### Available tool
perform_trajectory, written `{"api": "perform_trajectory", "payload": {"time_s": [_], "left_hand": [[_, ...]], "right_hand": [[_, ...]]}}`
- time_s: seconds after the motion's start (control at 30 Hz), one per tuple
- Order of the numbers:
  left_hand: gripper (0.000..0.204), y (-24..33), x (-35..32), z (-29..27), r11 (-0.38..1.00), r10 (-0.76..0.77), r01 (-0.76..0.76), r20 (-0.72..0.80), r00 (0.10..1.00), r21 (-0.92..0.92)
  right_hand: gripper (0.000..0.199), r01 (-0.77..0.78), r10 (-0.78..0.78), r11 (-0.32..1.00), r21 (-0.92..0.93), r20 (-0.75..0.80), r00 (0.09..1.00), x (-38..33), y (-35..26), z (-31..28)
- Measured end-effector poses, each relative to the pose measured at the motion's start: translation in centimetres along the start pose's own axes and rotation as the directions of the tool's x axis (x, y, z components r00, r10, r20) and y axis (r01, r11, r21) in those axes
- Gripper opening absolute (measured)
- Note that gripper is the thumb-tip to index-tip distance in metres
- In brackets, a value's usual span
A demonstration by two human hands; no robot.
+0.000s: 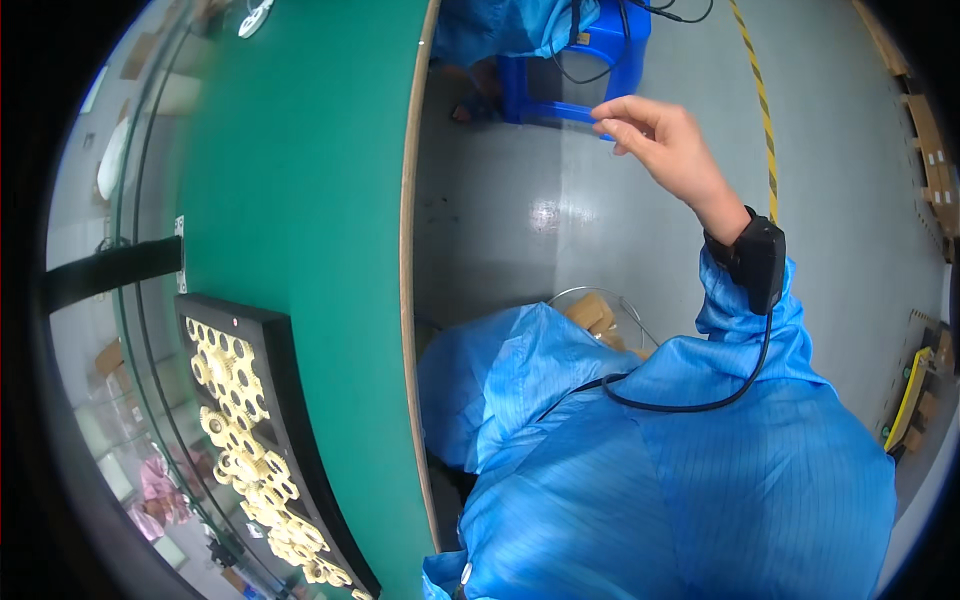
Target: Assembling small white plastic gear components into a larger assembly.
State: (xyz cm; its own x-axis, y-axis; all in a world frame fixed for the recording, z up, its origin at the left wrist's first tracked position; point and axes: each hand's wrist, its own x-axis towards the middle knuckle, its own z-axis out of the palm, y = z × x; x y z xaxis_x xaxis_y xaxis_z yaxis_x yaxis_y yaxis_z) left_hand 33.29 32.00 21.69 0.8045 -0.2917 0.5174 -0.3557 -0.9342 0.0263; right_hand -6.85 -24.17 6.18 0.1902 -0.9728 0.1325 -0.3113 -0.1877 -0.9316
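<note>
My right hand hangs in the air over the grey floor, to the right of the green table. Its fingers are loosely bent and the thumb lies a little apart from them, with nothing visible between. A black device is strapped round that wrist, and a black cable runs from it across my blue smock. My left hand does not show. On the green table, at the lower left, a black tray bears several cream-coloured parts with round holes and toothed edges.
A blue plastic stool stands at the top, beside another person's blue garment. The table's wooden edge runs down the middle. Cardboard lies by my smock. Yellow-black tape marks the floor. A clear panel borders the table's left.
</note>
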Motion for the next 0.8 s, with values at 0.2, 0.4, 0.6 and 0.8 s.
{"api": "perform_trajectory", "payload": {"time_s": [0.2,0.4,0.6,0.8], "left_hand": [[0.024,5.6,1.5,-1.4,0.991,0.124,-0.125,-0.006,0.992,-0.043],[0.024,12.2,3.5,-5.7,0.941,0.303,-0.308,-0.052,0.951,-0.143],[0.044,17.9,3.3,-2.7,-0.107,0.149,0.446,0.429,0.891,-0.889],[0.043,20.6,4.8,-2.7,-0.558,0.48,0.71,0.531,0.698,-0.43]], "right_hand": [[0.022,-0.086,0.088,0.996,-0.015,0.183,0.979,-0.3,-0.6,-0.2],[0.02,0.03,-0.069,0.981,0.19,0.198,0.978,0.1,-4.1,1.6],[0.021,0.376,-0.528,0.848,0.374,0.534,0.66,-0.5,-16.6,7.5],[0.041,0.596,-0.933,0.334,0.73,0.346,0.1,-5.9,-29.0,19.2]]}}
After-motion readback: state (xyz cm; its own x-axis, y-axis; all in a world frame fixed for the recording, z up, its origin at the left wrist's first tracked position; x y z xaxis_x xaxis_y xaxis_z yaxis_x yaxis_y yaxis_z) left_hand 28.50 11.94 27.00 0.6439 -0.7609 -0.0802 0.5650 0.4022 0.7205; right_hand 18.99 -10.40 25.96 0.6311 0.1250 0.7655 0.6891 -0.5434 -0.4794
